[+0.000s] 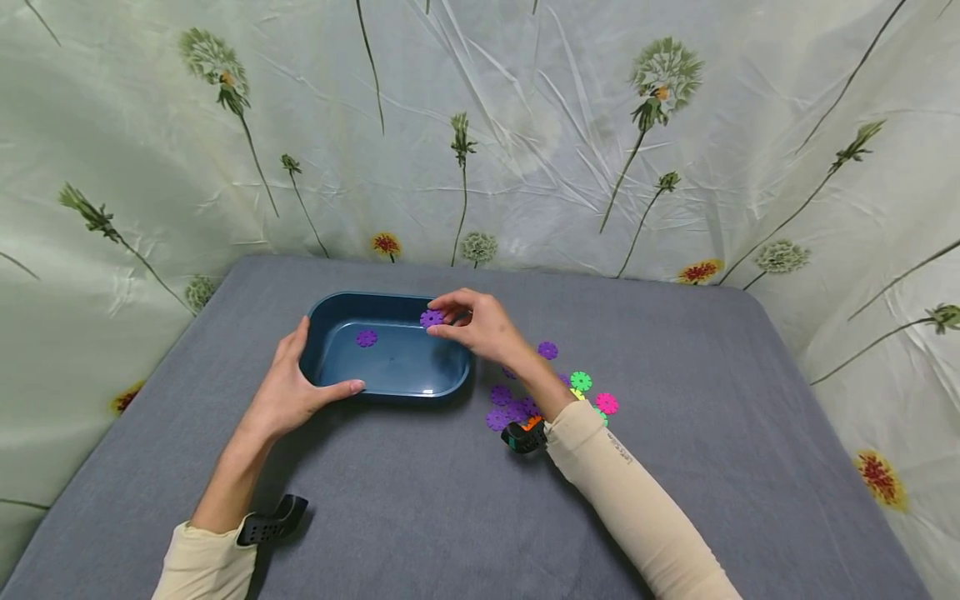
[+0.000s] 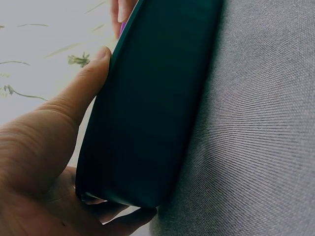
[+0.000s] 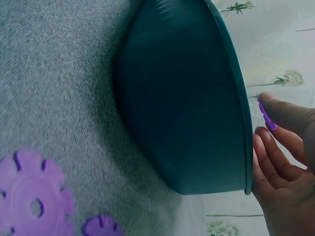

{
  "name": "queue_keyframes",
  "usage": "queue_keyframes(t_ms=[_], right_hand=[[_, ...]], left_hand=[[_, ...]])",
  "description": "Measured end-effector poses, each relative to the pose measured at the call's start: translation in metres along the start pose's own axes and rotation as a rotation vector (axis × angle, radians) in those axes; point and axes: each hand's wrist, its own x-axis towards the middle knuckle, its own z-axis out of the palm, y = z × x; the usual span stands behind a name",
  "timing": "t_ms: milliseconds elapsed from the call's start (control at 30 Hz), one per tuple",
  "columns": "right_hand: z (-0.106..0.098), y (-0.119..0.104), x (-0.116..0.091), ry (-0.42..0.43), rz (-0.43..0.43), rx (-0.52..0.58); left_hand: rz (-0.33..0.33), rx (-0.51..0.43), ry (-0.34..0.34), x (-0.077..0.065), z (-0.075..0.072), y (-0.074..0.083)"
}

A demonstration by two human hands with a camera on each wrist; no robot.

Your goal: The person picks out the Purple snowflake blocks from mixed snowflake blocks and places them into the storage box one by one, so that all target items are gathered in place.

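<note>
A dark blue plastic tub (image 1: pixel 390 393) stands on the grey cloth. At its left end my left hand (image 1: pixel 288 392) grips it, thumb along the near rim and fingers round the side; in the left wrist view the fingertips show at the tub's end. Over the tub's right part, my right hand (image 1: pixel 476 321) pinches a purple notched disc (image 1: pixel 431 319) between thumb and fingers. The same disc (image 3: pixel 266 115) appears edge-on in the right wrist view, above the rim. Inside the tub lies another purple disc (image 1: pixel 367 338).
Right of the tub, several loose discs lie on the cloth, partly hidden by my right forearm: purple (image 1: pixel 500 396), green (image 1: pixel 581 381), pink (image 1: pixel 607 403), yellow and orange. A flower-printed curtain (image 1: pixel 540 150) hangs behind the grey table (image 1: pixel 697 350).
</note>
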Motion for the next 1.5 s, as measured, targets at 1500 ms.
queue_keyframes(t_ms=[1500], right_hand=[[0.038, -0.015, 0.035, -0.239, 0.072, -0.221]], left_hand=[[-0.010, -0.007, -0.011, -0.001, 0.000, -0.001]])
